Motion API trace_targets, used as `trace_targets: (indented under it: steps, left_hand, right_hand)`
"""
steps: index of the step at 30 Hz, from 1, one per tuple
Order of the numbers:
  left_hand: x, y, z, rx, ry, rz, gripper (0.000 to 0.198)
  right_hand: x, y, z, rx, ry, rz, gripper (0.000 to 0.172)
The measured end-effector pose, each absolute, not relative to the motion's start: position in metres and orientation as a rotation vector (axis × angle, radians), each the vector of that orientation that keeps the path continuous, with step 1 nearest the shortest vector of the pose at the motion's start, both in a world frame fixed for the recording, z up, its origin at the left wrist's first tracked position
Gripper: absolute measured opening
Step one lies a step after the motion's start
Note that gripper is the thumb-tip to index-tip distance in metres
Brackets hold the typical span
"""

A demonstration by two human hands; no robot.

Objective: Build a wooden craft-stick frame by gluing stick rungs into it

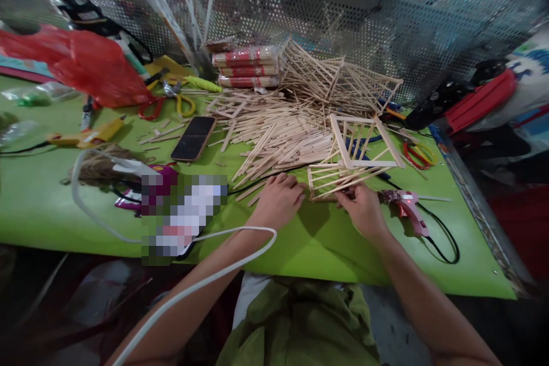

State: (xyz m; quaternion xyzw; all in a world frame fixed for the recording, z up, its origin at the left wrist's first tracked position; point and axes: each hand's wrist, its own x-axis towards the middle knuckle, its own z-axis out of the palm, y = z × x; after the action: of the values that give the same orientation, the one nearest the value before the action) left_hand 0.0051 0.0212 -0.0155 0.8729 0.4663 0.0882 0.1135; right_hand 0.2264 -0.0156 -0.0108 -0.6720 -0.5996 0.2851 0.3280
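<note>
Just beyond the right hand (pixel 363 209), the frame (pixel 372 164), its near edge clamped between thumb and fingers, could skew if squeezed unevenly, while just left of it the left hand (pixel 281 197) rests with fingers curled, whether gripping anything I cannot tell.

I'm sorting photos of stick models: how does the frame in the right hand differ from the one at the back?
The front frame is open, with wide gaps between sticks; the back frame looks densely crisscrossed. The right hand holds the front frame near its lower edge; no hand touches the back frame, which sits behind the loose sticks. Both are built of pale wooden sticks.
</note>
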Motion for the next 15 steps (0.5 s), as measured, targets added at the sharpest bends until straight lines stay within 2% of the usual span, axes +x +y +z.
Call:
trace_targets:
  steps: [10,15]
  left_hand:
    - [0.006,0.030,-0.017,2.451,1.321,0.427,0.033]
    - [0.005,0.038,-0.008,2.244,1.278,0.732,0.032]
  right_hand:
    - [0.231,-0.024,-0.009,-1.671,-1.522,0.757,0.020]
    - [0.256,-0.028,0.006,-1.509,-1.367,0.639,0.025]
